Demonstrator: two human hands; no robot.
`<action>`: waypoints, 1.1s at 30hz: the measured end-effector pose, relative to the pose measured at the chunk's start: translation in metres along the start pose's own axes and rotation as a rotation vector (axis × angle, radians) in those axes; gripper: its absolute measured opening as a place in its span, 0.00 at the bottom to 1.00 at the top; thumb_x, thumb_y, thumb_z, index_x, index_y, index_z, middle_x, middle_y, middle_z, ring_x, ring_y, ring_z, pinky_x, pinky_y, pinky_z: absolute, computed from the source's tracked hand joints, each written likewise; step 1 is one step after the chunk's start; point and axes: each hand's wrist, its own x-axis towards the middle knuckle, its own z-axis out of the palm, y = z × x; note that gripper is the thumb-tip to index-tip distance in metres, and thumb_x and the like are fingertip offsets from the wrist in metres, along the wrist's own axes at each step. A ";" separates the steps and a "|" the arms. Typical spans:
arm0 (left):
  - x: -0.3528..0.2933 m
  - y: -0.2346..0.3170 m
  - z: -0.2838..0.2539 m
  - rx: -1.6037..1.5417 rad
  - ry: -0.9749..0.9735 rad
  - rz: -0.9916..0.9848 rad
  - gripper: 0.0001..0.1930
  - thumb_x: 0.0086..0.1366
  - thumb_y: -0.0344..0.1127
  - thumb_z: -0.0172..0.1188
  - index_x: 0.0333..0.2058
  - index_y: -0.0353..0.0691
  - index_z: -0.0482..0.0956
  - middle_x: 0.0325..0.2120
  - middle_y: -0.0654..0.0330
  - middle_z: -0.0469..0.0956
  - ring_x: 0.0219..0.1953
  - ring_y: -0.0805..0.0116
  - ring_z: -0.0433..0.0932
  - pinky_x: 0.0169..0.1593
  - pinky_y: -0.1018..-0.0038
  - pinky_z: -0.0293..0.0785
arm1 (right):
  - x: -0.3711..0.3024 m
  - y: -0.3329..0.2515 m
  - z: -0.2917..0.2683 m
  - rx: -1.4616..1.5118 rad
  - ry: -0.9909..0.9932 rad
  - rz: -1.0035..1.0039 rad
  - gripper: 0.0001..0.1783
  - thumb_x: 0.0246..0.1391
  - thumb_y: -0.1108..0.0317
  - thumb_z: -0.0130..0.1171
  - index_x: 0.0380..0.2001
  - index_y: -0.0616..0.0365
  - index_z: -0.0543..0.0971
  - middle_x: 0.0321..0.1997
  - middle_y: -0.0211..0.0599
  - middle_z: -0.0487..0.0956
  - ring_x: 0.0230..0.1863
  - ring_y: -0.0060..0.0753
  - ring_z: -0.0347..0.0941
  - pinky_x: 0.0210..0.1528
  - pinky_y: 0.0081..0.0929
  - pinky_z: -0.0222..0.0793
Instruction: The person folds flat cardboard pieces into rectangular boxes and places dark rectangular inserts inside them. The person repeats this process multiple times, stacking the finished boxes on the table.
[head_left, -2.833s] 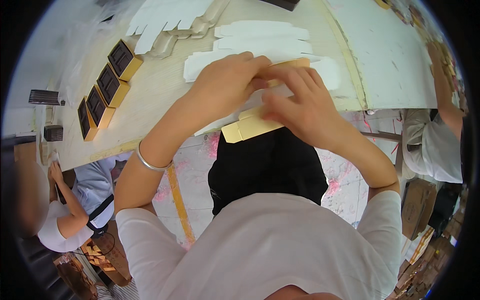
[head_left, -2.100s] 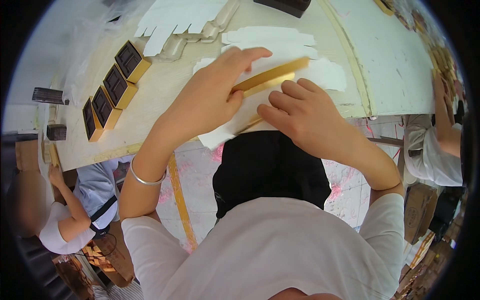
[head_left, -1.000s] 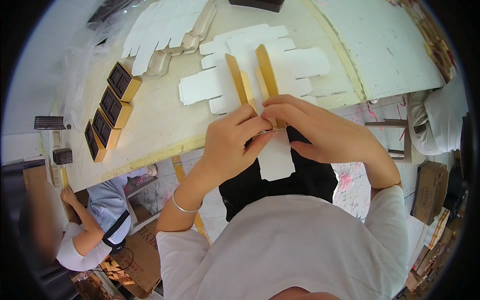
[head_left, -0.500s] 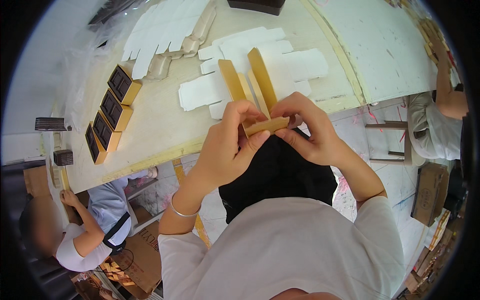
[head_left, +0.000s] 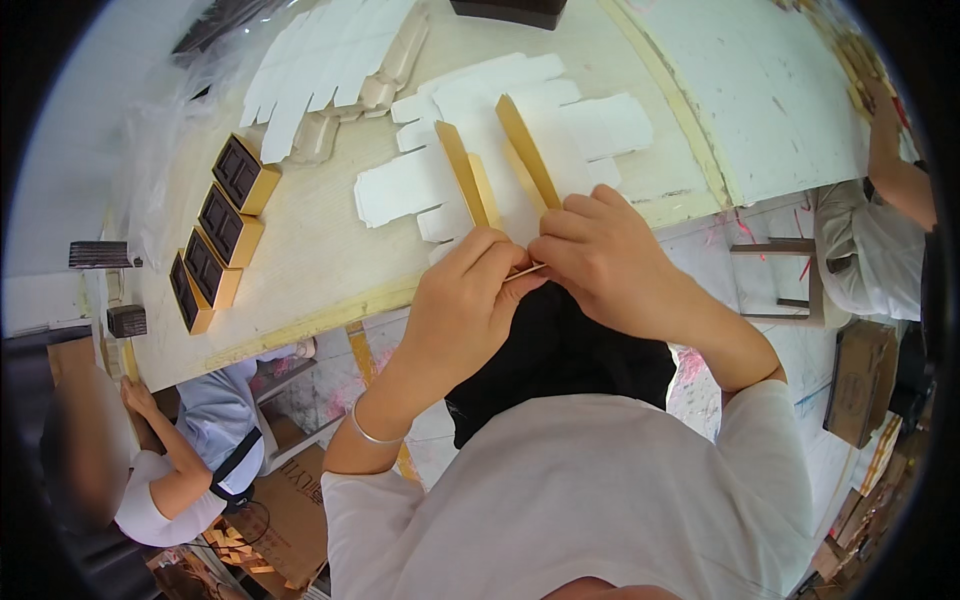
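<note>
Between my hands is a partly folded gold card box [head_left: 524,150], its two long side walls standing up and pointing away from me over the table edge. My left hand [head_left: 462,305] pinches the near end of the card between thumb and fingers. My right hand [head_left: 605,262] has its fingers curled over that same near end, close against the left fingertips. The fold under the fingers is mostly hidden. Just beyond lie flat white box blanks [head_left: 405,190], overlapping on the table [head_left: 310,215].
Several gold boxes with dark inserts [head_left: 240,175] stand in a slanted row at left. White blanks [head_left: 320,60] are piled at the back, near a dark tray [head_left: 510,10]. One person [head_left: 165,490] sits at left, another [head_left: 870,250] at right by a stool [head_left: 790,270].
My right hand has turned over and closed in on the left, its fingers now over the near end. The near gold flap, visible before, has tilted and shows only as a thin edge.
</note>
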 end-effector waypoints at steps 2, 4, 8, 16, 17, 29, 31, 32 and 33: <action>0.002 0.003 -0.002 0.059 -0.012 0.023 0.06 0.56 0.28 0.64 0.29 0.33 0.75 0.26 0.56 0.72 0.26 0.54 0.74 0.29 0.67 0.71 | 0.004 0.006 -0.002 0.107 -0.066 -0.007 0.08 0.43 0.70 0.65 0.30 0.54 0.78 0.31 0.30 0.71 0.33 0.35 0.67 0.36 0.30 0.60; 0.003 0.002 -0.008 0.075 -0.042 0.017 0.08 0.54 0.28 0.66 0.27 0.34 0.75 0.27 0.57 0.73 0.27 0.57 0.73 0.30 0.70 0.70 | 0.004 0.013 -0.003 0.276 -0.047 -0.044 0.08 0.43 0.72 0.63 0.31 0.56 0.78 0.32 0.31 0.71 0.35 0.36 0.68 0.38 0.30 0.61; 0.007 -0.001 -0.037 0.200 -0.133 0.252 0.10 0.51 0.33 0.68 0.29 0.36 0.77 0.34 0.59 0.77 0.36 0.57 0.74 0.40 0.67 0.69 | -0.005 0.021 -0.013 0.116 0.207 -0.077 0.11 0.43 0.73 0.62 0.34 0.57 0.78 0.32 0.33 0.72 0.34 0.38 0.68 0.37 0.31 0.61; 0.006 0.002 -0.025 0.406 0.015 0.169 0.09 0.47 0.30 0.67 0.29 0.40 0.77 0.44 0.60 0.77 0.52 0.55 0.71 0.52 0.60 0.66 | -0.001 0.001 -0.023 0.289 0.160 -0.100 0.16 0.40 0.79 0.60 0.37 0.60 0.78 0.38 0.39 0.75 0.37 0.41 0.69 0.40 0.34 0.65; 0.008 -0.006 -0.032 0.349 -0.022 0.187 0.09 0.47 0.30 0.66 0.29 0.40 0.77 0.44 0.59 0.77 0.51 0.55 0.71 0.52 0.60 0.66 | -0.006 0.008 -0.031 0.286 0.215 -0.086 0.18 0.39 0.80 0.60 0.39 0.60 0.78 0.40 0.40 0.75 0.39 0.42 0.70 0.42 0.34 0.65; -0.008 -0.003 -0.028 0.305 -0.068 0.177 0.21 0.38 0.34 0.73 0.35 0.40 0.80 0.48 0.60 0.73 0.40 0.58 0.71 0.45 0.65 0.71 | -0.002 0.042 -0.033 0.258 -0.129 -0.247 0.20 0.41 0.80 0.61 0.43 0.62 0.78 0.41 0.39 0.76 0.46 0.40 0.71 0.50 0.34 0.65; -0.006 -0.008 -0.031 0.264 -0.029 0.210 0.22 0.37 0.34 0.74 0.34 0.39 0.79 0.45 0.60 0.73 0.41 0.59 0.71 0.42 0.68 0.72 | 0.003 0.042 -0.031 0.218 -0.118 -0.281 0.18 0.42 0.79 0.61 0.41 0.62 0.79 0.38 0.38 0.76 0.45 0.38 0.71 0.49 0.32 0.65; -0.005 -0.008 -0.034 0.241 -0.017 0.205 0.20 0.38 0.36 0.74 0.32 0.40 0.78 0.44 0.60 0.73 0.40 0.59 0.71 0.42 0.68 0.72 | 0.006 0.040 -0.027 0.204 -0.097 -0.298 0.17 0.42 0.79 0.62 0.40 0.61 0.79 0.38 0.37 0.75 0.44 0.38 0.71 0.48 0.32 0.65; -0.003 -0.009 -0.036 0.218 -0.004 0.202 0.19 0.39 0.37 0.75 0.30 0.40 0.78 0.42 0.61 0.73 0.40 0.60 0.71 0.42 0.68 0.73 | 0.009 0.039 -0.024 0.187 -0.078 -0.315 0.16 0.42 0.78 0.62 0.39 0.61 0.79 0.37 0.37 0.75 0.43 0.38 0.71 0.47 0.31 0.65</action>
